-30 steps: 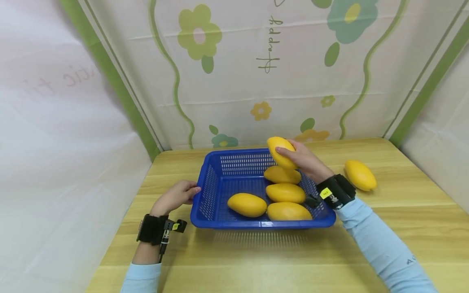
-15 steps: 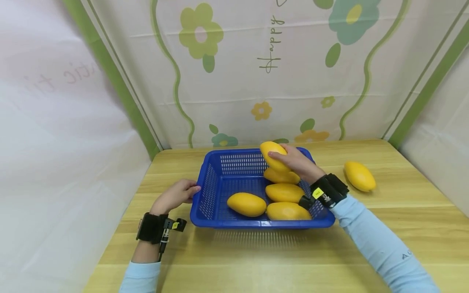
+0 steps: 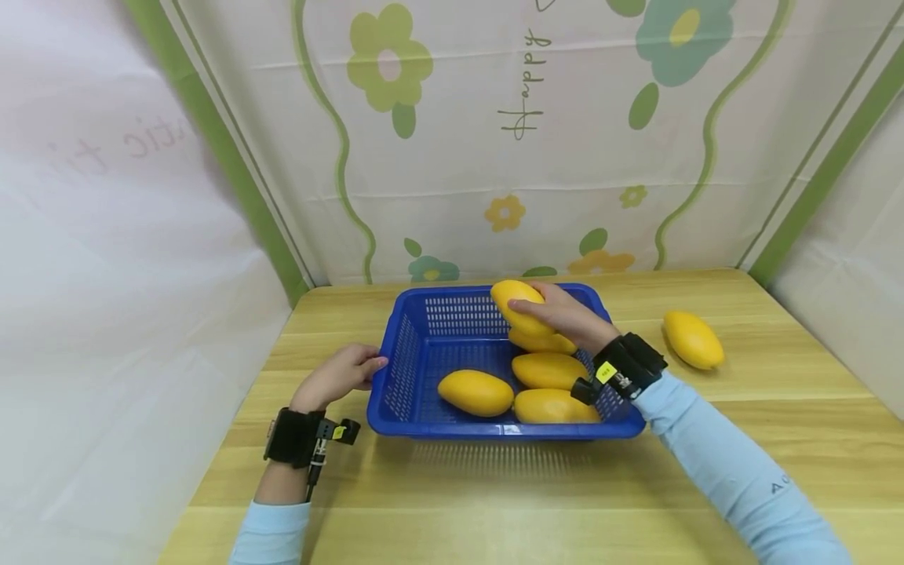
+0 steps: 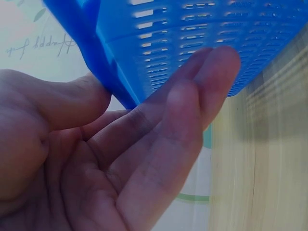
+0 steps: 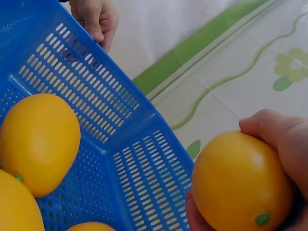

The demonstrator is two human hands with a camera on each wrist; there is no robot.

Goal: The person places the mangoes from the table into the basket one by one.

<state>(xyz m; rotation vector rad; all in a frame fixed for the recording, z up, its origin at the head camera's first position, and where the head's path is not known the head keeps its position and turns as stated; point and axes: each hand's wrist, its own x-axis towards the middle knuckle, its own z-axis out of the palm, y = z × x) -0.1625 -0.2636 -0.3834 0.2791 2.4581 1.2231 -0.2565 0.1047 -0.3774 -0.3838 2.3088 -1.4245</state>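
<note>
My right hand grips a yellow mango over the back right part of a blue plastic basket. In the right wrist view the held mango shows its green stem end, with the thumb along its upper side. Below it in the head view, another mango is partly covered. Several more mangoes, such as the front left mango, lie on the basket floor. My left hand holds the basket's left rim, and the left wrist view has its thumb against the rim and fingers under the slotted wall.
One loose mango lies on the wooden table to the right of the basket. A printed cloth backdrop rises behind the table, with white side cloths at left and right.
My right hand has carried the held mango left and slightly down, farther over the basket. The left hand keeps its hold on the rim.
</note>
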